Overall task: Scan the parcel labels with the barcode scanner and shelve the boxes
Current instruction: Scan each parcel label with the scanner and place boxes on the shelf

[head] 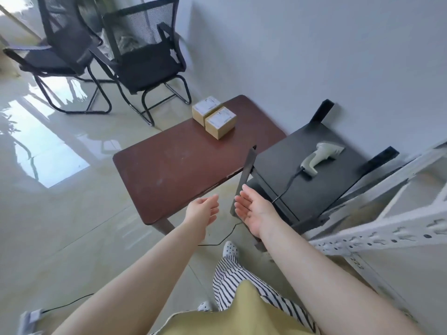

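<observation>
Two small cardboard boxes with white labels on top sit side by side at the far end of the brown table (169, 170): the farther box (206, 109) and the nearer box (220, 124). A pale barcode scanner (321, 157) lies on its side on a black shelf unit (278, 165) to the right, its black cable trailing toward me. My left hand (203, 210) and my right hand (254, 209) are both held out with palms facing each other, empty, over the table's near right corner.
A white slotted metal shelf frame (387, 233) stands at the right. Two black mesh chairs (142, 56) stand at the back left on a glossy tiled floor. A black cable (222, 240) runs across the floor near my feet.
</observation>
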Motion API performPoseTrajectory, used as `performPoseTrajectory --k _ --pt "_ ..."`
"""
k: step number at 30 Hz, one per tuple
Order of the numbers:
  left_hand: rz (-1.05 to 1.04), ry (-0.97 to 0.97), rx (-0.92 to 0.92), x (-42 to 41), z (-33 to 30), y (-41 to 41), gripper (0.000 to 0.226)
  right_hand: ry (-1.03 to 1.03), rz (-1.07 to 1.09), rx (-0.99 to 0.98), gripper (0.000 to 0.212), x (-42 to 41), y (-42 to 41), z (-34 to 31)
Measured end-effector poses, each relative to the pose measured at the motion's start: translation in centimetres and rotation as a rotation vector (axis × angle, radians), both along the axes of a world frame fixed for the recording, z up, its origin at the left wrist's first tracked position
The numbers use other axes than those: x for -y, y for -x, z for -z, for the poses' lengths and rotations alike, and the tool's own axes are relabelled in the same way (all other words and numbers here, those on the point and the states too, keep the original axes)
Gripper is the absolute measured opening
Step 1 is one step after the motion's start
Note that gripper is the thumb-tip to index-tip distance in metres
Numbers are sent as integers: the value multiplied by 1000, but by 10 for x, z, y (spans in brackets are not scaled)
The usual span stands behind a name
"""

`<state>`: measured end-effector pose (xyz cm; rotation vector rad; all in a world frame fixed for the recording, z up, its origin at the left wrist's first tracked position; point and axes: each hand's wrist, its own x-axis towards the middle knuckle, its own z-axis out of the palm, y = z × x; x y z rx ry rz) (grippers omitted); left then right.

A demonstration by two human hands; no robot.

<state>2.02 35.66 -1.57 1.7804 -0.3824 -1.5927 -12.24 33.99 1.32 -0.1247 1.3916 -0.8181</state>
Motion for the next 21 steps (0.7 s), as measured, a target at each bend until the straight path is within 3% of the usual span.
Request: performPoseTrajectory --k 11,21 --pt "-143 -41 15 160 1 -18 15 97 -10 103 21 196 -16 -20" --pt "-79 -114 55 280 28 -35 21 50 2 -152 33 318 5 17"
